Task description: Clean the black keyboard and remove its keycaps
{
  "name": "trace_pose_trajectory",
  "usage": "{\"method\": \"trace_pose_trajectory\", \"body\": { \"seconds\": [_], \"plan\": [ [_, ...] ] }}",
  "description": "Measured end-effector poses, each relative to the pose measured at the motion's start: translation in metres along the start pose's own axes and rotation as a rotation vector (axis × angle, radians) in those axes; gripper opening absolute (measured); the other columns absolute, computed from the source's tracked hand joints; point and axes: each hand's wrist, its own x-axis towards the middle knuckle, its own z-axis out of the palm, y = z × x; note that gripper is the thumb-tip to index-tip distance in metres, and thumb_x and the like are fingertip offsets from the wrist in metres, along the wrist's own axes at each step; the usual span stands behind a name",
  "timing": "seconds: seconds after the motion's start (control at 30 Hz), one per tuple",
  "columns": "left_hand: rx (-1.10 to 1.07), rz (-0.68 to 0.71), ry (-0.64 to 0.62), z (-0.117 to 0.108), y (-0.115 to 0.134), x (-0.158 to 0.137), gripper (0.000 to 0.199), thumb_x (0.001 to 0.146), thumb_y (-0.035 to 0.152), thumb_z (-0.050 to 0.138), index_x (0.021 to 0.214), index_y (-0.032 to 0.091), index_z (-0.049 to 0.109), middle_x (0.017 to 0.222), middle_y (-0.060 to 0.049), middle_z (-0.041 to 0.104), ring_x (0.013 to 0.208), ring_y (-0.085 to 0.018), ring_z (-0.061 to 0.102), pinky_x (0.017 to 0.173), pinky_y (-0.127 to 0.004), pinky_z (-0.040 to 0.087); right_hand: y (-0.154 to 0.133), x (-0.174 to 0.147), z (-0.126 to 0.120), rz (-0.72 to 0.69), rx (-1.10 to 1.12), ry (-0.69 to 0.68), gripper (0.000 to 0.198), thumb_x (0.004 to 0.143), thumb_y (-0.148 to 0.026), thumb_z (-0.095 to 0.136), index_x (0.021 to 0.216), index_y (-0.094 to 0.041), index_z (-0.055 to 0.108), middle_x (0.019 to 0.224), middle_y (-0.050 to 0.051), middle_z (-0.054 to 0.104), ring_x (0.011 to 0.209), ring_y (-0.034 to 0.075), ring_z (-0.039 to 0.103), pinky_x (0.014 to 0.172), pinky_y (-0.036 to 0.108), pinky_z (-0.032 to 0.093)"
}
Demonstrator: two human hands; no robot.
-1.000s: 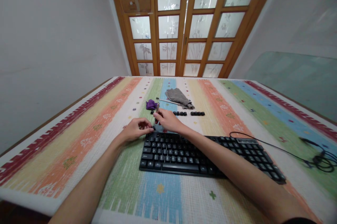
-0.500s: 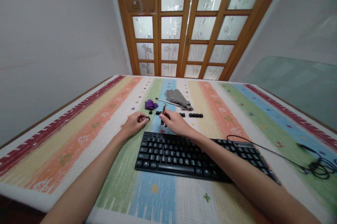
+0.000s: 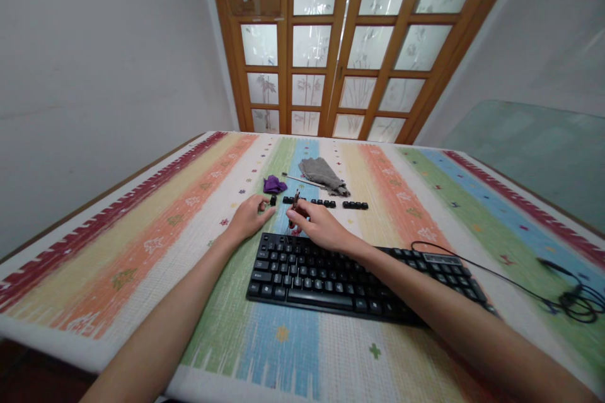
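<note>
My left hand (image 3: 252, 216) rests on the striped cloth with thumb and fingers apart. Just past its fingertips sits a black keycap (image 3: 273, 200), at the left end of a row of keycaps (image 3: 323, 204); whether the fingers touch it I cannot tell. My right hand (image 3: 316, 221) grips a keycap puller (image 3: 295, 201) with a dark brown handle. Its thin wires point down over the top left keys of the black keyboard (image 3: 321, 297). Part of the keyboard is hidden under my right forearm.
Beyond the keycaps lie a crumpled purple cloth (image 3: 275, 185), a grey cloth (image 3: 323, 175) and a thin brush (image 3: 297, 178). Another keycap group (image 3: 355, 205) sits to the right. The keyboard's cable (image 3: 496, 283) runs to a coil at the right.
My left hand has let go of a keycap, which now stands at the row's left end. The right hand's puller has come down closer to the keyboard's top left keys.
</note>
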Motion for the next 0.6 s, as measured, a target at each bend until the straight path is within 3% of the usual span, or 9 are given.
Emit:
{"method": "trace_pose_trajectory", "body": {
  "seconds": [0.23, 0.5, 0.6],
  "plan": [
    [0.049, 0.007, 0.059, 0.0048, 0.0008, 0.0029, 0.027, 0.090, 0.033, 0.054, 0.105, 0.015, 0.065, 0.074, -0.002, 0.060, 0.068, -0.018, 0.055, 0.070, -0.030, 0.044, -0.0016, -0.0033, -0.0018, -0.023, 0.031, 0.015, 0.022, 0.096, -0.035, 0.047, 0.086, -0.017, 0.055, 0.076, 0.004, 0.067, 0.069, 0.015, 0.064, 0.065, 0.027, 0.050],
    [0.065, 0.074, 0.097, 0.0033, 0.0018, -0.0013, 0.018, 0.090, 0.031, 0.055, 0.081, 0.018, 0.064, 0.070, -0.001, 0.058, 0.067, -0.017, 0.055, 0.065, -0.028, 0.043, -0.0033, -0.0083, -0.0081, -0.023, -0.002, 0.022, 0.027, 0.096, -0.039, 0.046, 0.083, -0.017, 0.056, 0.078, 0.004, 0.067, 0.067, 0.015, 0.063, 0.066, 0.029, 0.050],
    [0.050, 0.048, 0.092, 0.0033, 0.0020, -0.0013, 0.012, 0.087, 0.028, 0.058, 0.085, 0.017, 0.063, 0.069, 0.000, 0.056, 0.065, -0.016, 0.054, 0.064, -0.028, 0.043, -0.0033, -0.0091, -0.0088, -0.030, -0.012, 0.021, 0.027, 0.096, -0.039, 0.046, 0.084, -0.017, 0.056, 0.079, 0.005, 0.068, 0.068, 0.015, 0.063, 0.067, 0.029, 0.048]
  ]
}}
